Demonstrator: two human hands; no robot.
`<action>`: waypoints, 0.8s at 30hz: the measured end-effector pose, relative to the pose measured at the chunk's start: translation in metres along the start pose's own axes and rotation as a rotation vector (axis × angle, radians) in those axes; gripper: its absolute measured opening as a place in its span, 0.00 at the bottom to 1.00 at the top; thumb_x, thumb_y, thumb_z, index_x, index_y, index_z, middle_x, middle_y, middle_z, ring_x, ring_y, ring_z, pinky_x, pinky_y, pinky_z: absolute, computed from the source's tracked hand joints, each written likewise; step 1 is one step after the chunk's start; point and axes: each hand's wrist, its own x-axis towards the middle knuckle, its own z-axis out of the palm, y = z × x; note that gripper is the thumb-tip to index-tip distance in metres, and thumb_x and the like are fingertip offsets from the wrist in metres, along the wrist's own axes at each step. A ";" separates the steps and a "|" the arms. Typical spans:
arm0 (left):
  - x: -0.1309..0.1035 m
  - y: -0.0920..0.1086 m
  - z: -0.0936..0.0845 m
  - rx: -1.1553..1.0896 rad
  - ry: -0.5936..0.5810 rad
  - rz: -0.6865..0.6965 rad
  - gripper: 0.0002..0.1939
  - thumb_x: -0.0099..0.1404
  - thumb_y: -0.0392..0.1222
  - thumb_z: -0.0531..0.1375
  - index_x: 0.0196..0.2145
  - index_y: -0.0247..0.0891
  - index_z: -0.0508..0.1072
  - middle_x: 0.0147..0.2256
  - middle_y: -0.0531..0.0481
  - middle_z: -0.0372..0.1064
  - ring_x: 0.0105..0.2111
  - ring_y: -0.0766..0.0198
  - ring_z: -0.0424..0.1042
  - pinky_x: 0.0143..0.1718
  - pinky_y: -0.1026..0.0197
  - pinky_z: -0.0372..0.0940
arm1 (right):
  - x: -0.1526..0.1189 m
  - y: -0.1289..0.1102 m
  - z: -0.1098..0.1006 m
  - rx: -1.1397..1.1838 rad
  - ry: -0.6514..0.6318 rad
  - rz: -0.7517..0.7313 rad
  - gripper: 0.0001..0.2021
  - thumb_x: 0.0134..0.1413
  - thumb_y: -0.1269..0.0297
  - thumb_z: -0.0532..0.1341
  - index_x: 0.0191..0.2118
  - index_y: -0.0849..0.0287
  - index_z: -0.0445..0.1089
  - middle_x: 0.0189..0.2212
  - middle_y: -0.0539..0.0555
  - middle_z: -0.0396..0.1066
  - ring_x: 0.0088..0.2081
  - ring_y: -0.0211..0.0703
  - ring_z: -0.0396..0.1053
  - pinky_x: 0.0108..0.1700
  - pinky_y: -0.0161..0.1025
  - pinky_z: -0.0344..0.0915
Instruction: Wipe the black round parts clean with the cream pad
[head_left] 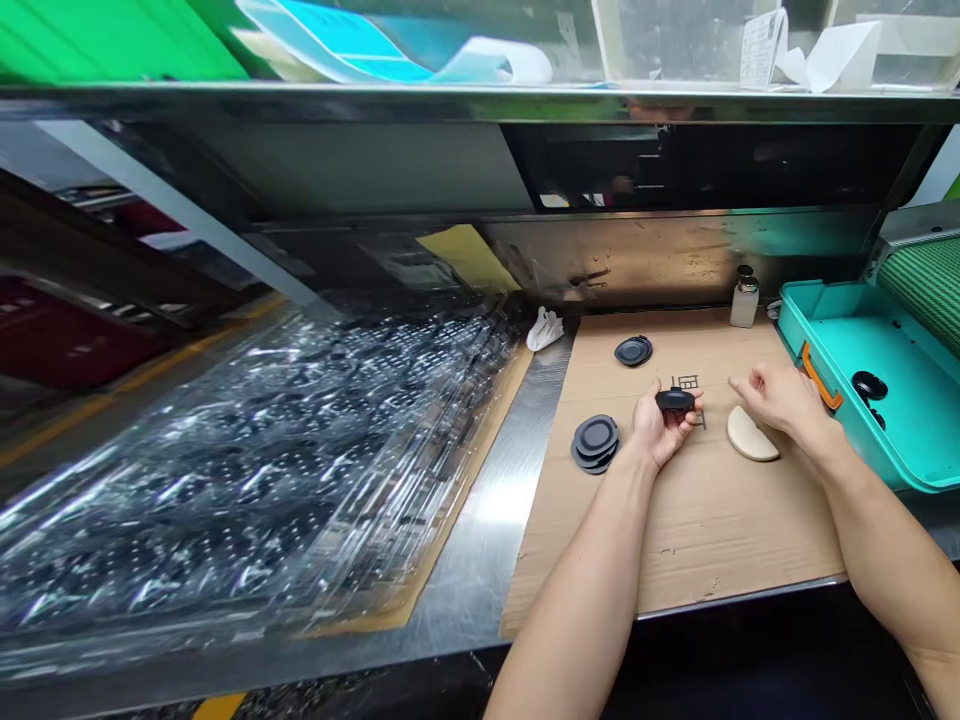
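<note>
Over the cardboard sheet [675,530], my left hand [660,428] holds a small black round part [675,400], with fingers wrapped beneath and beside it. My right hand [776,395] is to its right, index finger pointing left and the other fingers curled; whether a small item is in it cannot be made out. Just below my right hand lies a beige half-round pad [751,436]. Left of my left hand is a stack of black discs [596,442]. Farther back lie more black discs [634,350].
A teal bin [840,420] with an orange latch stands at the right, black parts [870,386] inside. A glass bottle [745,300] stands at the back. Plastic-wrapped trays [262,450] fill the left; a metal shelf edge [480,105] spans above.
</note>
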 end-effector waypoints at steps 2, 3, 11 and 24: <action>0.002 -0.001 0.000 -0.013 0.010 0.060 0.34 0.75 0.58 0.39 0.43 0.27 0.74 0.28 0.39 0.73 0.20 0.67 0.66 0.18 0.68 0.60 | -0.003 -0.001 -0.002 0.012 -0.192 -0.064 0.21 0.51 0.40 0.67 0.31 0.54 0.72 0.28 0.57 0.73 0.32 0.50 0.69 0.33 0.41 0.57; 0.003 -0.002 0.000 -0.020 0.004 0.095 0.33 0.75 0.58 0.39 0.44 0.28 0.73 0.30 0.38 0.74 0.22 0.66 0.68 0.20 0.67 0.62 | -0.004 -0.001 -0.002 0.029 -0.266 -0.120 0.21 0.45 0.41 0.70 0.33 0.54 0.72 0.29 0.56 0.74 0.32 0.50 0.69 0.32 0.40 0.56; 0.007 -0.012 0.002 -0.022 -0.075 0.264 0.18 0.75 0.48 0.47 0.53 0.36 0.68 0.42 0.40 0.77 0.33 0.59 0.77 0.34 0.58 0.70 | -0.005 -0.016 0.008 0.236 -0.079 -0.102 0.14 0.60 0.62 0.60 0.51 0.55 0.71 0.38 0.54 0.77 0.39 0.49 0.72 0.38 0.39 0.58; 0.013 -0.020 0.005 -0.131 -0.065 0.308 0.15 0.74 0.45 0.50 0.46 0.34 0.72 0.42 0.41 0.76 0.41 0.58 0.77 0.45 0.57 0.71 | -0.012 -0.044 0.037 0.467 0.147 -0.230 0.17 0.63 0.54 0.63 0.54 0.54 0.73 0.46 0.58 0.73 0.48 0.50 0.68 0.51 0.43 0.65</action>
